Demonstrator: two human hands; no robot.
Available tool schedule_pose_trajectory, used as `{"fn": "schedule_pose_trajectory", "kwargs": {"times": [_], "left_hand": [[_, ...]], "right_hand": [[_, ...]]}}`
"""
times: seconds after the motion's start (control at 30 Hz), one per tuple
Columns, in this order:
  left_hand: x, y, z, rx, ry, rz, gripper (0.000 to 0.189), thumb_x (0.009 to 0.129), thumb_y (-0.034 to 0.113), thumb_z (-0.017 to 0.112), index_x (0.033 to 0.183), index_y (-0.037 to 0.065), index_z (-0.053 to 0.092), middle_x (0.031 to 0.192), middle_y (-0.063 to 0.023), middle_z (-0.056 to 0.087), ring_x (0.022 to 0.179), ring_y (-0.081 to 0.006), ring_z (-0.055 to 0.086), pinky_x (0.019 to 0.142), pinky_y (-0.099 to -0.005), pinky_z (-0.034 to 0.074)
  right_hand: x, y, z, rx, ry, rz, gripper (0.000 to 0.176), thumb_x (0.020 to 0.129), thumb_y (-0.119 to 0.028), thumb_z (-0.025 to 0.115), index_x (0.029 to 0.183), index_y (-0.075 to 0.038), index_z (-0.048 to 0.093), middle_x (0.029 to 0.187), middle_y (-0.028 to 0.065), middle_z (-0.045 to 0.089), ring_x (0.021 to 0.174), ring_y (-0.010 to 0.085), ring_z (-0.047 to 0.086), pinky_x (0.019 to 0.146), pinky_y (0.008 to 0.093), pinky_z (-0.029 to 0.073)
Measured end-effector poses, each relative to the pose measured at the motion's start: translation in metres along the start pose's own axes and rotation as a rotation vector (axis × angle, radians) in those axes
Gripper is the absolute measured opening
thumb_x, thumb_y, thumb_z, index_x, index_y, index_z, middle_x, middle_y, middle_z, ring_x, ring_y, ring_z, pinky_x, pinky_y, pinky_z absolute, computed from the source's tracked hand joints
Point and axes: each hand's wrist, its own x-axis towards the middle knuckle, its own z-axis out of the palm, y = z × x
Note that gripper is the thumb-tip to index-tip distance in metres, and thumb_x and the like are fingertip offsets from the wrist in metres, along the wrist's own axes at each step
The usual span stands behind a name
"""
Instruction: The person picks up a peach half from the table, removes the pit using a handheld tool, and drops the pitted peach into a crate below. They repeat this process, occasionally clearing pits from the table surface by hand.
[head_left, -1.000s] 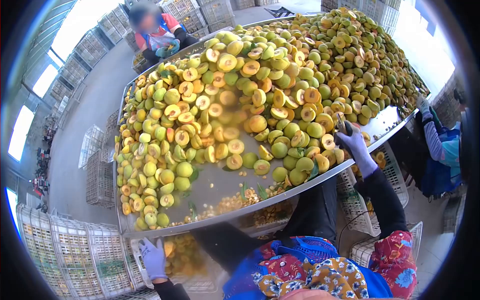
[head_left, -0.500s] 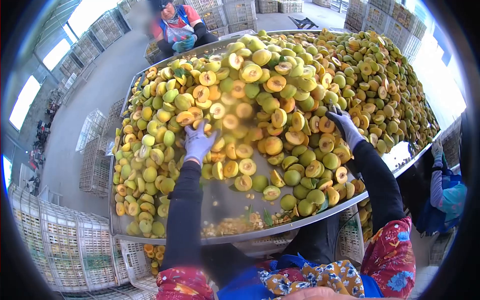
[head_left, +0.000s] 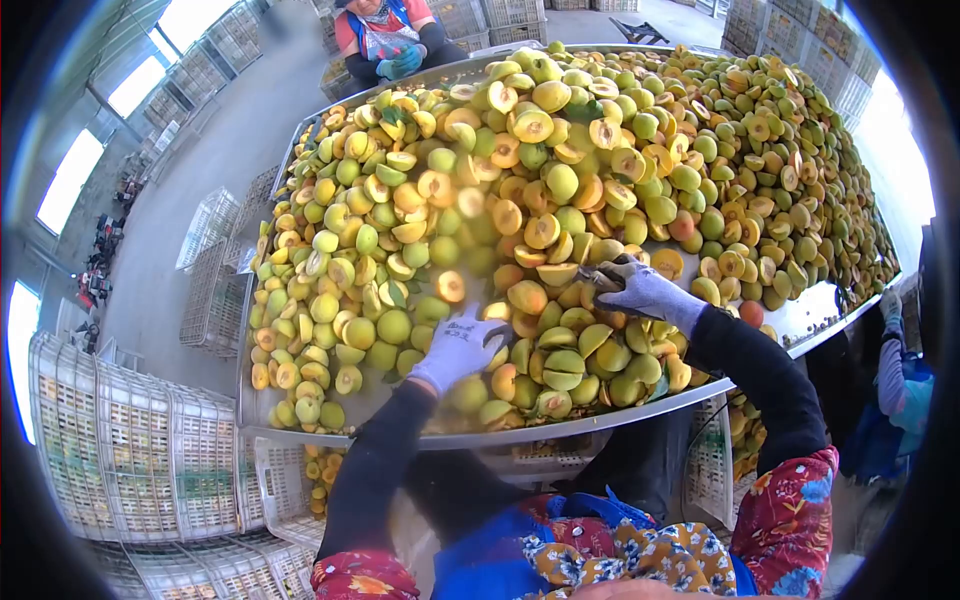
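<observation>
A broad metal table carries a heap of yellow-green fruit halves that look like peaches, cut sides showing yellow flesh. My left hand, in a pale lilac glove with dark fingertips, lies against fruit close to the front edge. Its fingers are apart, partly hidden by the halves, and no fruit shows in its grasp. My right hand, gloved alike, is further right over the pile, fingers curled. A small dark tool seems to stick out from them, too small to name; halves lie just beneath.
White plastic crates are stacked at the left, with others below the table's front edge. A co-worker in blue gloves sits beyond the far left corner. Another person's sleeve shows at the right edge. More crates stand at the back.
Both hands have moved toward the table's front edge, the right also leftward. Fruit has slid forward with them, covering the metal and loose bits seen there before. Bare metal now shows behind my right hand.
</observation>
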Motion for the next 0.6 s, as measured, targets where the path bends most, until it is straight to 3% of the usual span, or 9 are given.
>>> {"fn": "schedule_pose_trajectory", "kwargs": {"times": [0.1, 0.13, 0.23, 0.27, 0.37, 0.4, 0.5, 0.53, 0.6], "left_hand": [[-0.038, -0.006, 0.008, -0.081, 0.228, 0.153, 0.029, 0.093, 0.03, 0.059, 0.12, 0.028, 0.069, 0.116, -0.0197, 0.057, 0.109, -0.0389, 0.056, 0.096, -0.0489, 0.046], [-0.047, 0.0, 0.006, -0.176, 0.232, 0.054, 0.033, 0.092, 0.023, 0.06, 0.123, 0.03, 0.068, 0.116, -0.0206, 0.059, 0.111, -0.0392, 0.055, 0.098, -0.0487, 0.045], [-0.076, 0.03, -0.017, -0.466, 0.508, 0.014, 0.044, 0.09, 0.012, 0.063, 0.133, 0.017, 0.061, 0.117, -0.0212, 0.058, 0.104, -0.0408, 0.057, 0.091, -0.0452, 0.048], [-0.084, 0.039, -0.016, -0.589, 0.633, 0.035, 0.051, 0.09, 0.005, 0.063, 0.139, 0.01, 0.052, 0.114, -0.0173, 0.06, 0.093, -0.0305, 0.062, 0.078, -0.0363, 0.052], [-0.109, 0.085, -0.023, -1.398, 0.545, -0.156, 0.058, 0.09, 0.001, 0.064, 0.145, 0.008, 0.045, 0.112, -0.0125, 0.059, 0.086, -0.0183, 0.061, 0.069, -0.0284, 0.051], [-0.112, 0.086, -0.01, -1.526, 0.463, -0.184, 0.058, 0.091, 0.003, 0.064, 0.144, 0.006, 0.043, 0.112, -0.0098, 0.057, 0.083, -0.012, 0.059, 0.064, -0.023, 0.048], [-0.122, 0.092, 0.011, -1.712, 0.253, -0.307, 0.054, 0.095, 0.016, 0.065, 0.142, 0.001, 0.043, 0.11, -0.0097, 0.06, 0.084, -0.0138, 0.06, 0.066, -0.0238, 0.049], [-0.124, 0.107, 0.01, -1.82, 0.32, -0.339, 0.054, 0.1, 0.034, 0.058, 0.138, -0.002, 0.046, 0.107, -0.0089, 0.062, 0.086, -0.0138, 0.061, 0.068, -0.0243, 0.049], [-0.13, 0.107, 0.021, -1.877, 0.235, -0.329, 0.056, 0.102, 0.041, 0.051, 0.137, -0.002, 0.047, 0.109, -0.0084, 0.062, 0.088, -0.0143, 0.062, 0.07, -0.0245, 0.05]], "right_hand": [[-0.009, -0.023, 0.014, 0.061, -0.077, -0.013, 0.059, 0.081, -0.04, 0.07, 0.129, -0.008, 0.058, 0.118, 0.0235, 0.057, 0.114, 0.0413, 0.054, 0.096, 0.0473, 0.045], [-0.013, -0.029, 0.017, 0.036, -0.058, -0.075, 0.054, 0.082, -0.033, 0.069, 0.129, -0.007, 0.058, 0.12, 0.0212, 0.057, 0.112, 0.0411, 0.054, 0.095, 0.0487, 0.046], [-0.043, -0.067, 0.025, -0.169, 0.271, -0.234, 0.049, 0.083, -0.025, 0.069, 0.129, -0.009, 0.059, 0.118, 0.0181, 0.058, 0.11, 0.0392, 0.055, 0.095, 0.0479, 0.046], [-0.056, -0.082, 0.026, -0.166, 0.321, -0.247, 0.047, 0.083, -0.021, 0.07, 0.127, -0.01, 0.06, 0.116, 0.0157, 0.058, 0.11, 0.0381, 0.055, 0.096, 0.0474, 0.046], [-0.1, -0.115, 0.042, 0.033, 0.212, -0.108, 0.047, 0.088, -0.027, 0.07, 0.127, -0.006, 0.056, 0.107, 0.0208, 0.064, 0.097, 0.0394, 0.063, 0.082, 0.0472, 0.051], [-0.115, -0.125, 0.051, 0.061, 0.166, -0.059, 0.048, 0.089, -0.03, 0.069, 0.127, -0.005, 0.053, 0.1, 0.0224, 0.065, 0.091, 0.0403, 0.065, 0.077, 0.0475, 0.052], [-0.146, -0.144, 0.078, 0.108, 0.055, 0.007, 0.046, 0.091, -0.023, 0.068, 0.125, 0.001, 0.049, 0.093, 0.0244, 0.067, 0.089, 0.0417, 0.066, 0.075, 0.0449, 0.053], [-0.155, -0.148, 0.088, 0.118, 0.084, -0.029, 0.043, 0.092, -0.025, 0.066, 0.121, 0.002, 0.049, 0.087, 0.0235, 0.066, 0.083, 0.0417, 0.066, 0.07, 0.0466, 0.052], [-0.164, -0.163, 0.093, 0.104, 0.153, -0.13, 0.034, 0.094, -0.025, 0.063, 0.11, 0.002, 0.05, 0.078, 0.0196, 0.064, 0.071, 0.0387, 0.066, 0.058, 0.0459, 0.052]]}}
